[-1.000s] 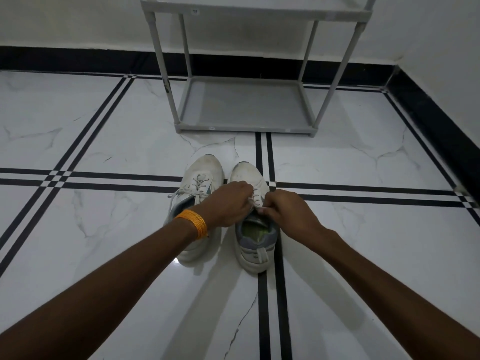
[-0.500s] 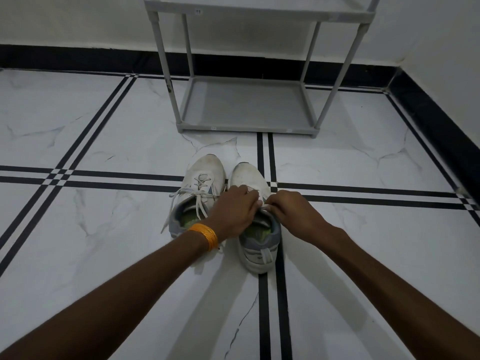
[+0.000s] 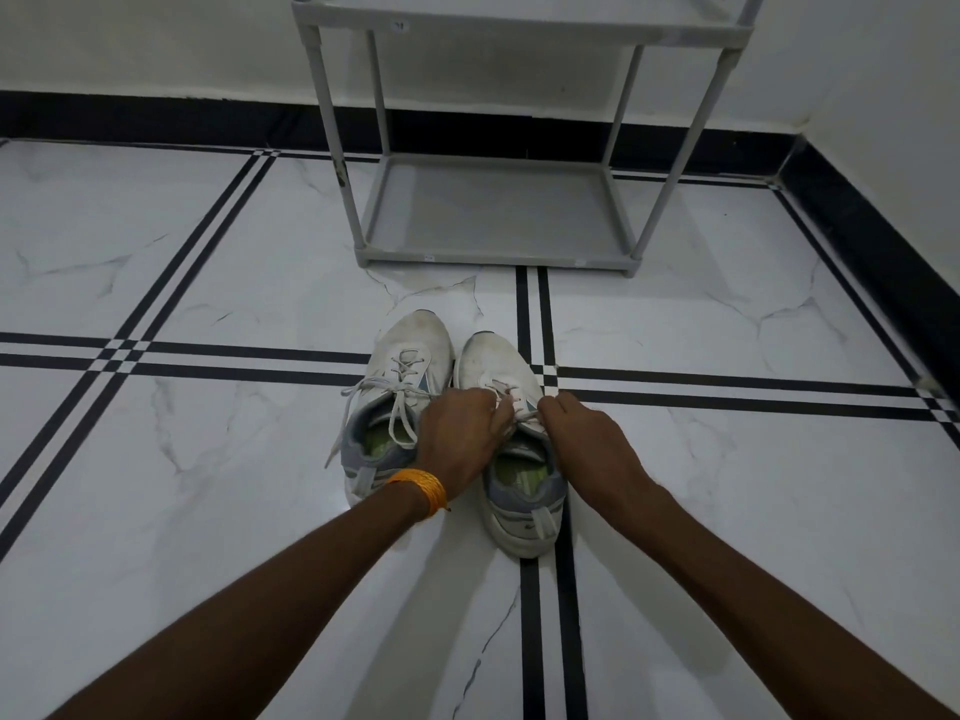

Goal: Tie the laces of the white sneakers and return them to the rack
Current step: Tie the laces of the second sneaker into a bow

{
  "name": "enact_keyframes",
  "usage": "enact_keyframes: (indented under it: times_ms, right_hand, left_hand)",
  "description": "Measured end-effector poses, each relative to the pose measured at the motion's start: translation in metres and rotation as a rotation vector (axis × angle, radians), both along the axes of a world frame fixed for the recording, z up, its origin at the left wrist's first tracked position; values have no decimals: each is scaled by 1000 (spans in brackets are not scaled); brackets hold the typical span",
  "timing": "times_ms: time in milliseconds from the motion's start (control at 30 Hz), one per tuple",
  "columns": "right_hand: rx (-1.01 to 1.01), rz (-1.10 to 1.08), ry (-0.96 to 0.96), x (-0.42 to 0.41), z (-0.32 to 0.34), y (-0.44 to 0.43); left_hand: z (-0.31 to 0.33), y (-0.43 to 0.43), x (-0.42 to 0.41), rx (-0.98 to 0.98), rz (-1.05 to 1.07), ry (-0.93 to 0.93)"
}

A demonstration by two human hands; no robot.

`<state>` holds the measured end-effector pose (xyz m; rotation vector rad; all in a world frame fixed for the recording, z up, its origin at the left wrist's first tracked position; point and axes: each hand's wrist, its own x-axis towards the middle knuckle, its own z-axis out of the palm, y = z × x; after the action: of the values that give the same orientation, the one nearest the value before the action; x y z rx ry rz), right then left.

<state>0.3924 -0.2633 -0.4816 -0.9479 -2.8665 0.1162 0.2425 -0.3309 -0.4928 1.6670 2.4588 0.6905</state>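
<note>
Two white sneakers stand side by side on the floor, toes pointing away from me. The left sneaker (image 3: 410, 356) has a bow, with lace ends trailing over its left side. Over the right sneaker (image 3: 493, 363) both my hands meet at the laces. My left hand (image 3: 457, 433), with an orange band at the wrist, pinches the lace from the left. My right hand (image 3: 587, 444) pinches it from the right. The fingers hide the knot. The grey shoe rack (image 3: 498, 210) stands beyond the sneakers against the wall.
White marble floor with black inlay lines (image 3: 530, 615) spreads all around. A black skirting runs along the back wall and the right wall (image 3: 883, 262). The rack's bottom shelf holds nothing; its upper shelf (image 3: 519, 23) is cut off at the top edge.
Both hands have stayed on the right sneaker's laces, shifting slightly toward the toe. My left arm has moved off the left sneaker, so its bow and opening show more.
</note>
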Motion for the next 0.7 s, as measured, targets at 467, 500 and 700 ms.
enact_keyframes:
  times_ms: [467, 500, 700]
  right_hand:
    - [80, -14, 8, 8, -8, 9]
    - [23, -14, 0, 7, -6, 8]
    - [-491, -187, 230, 14, 5, 10]
  left_hand:
    - [11, 16, -7, -98, -95, 144]
    - [11, 15, -7, -92, -99, 150]
    - [28, -6, -27, 90, -94, -3]
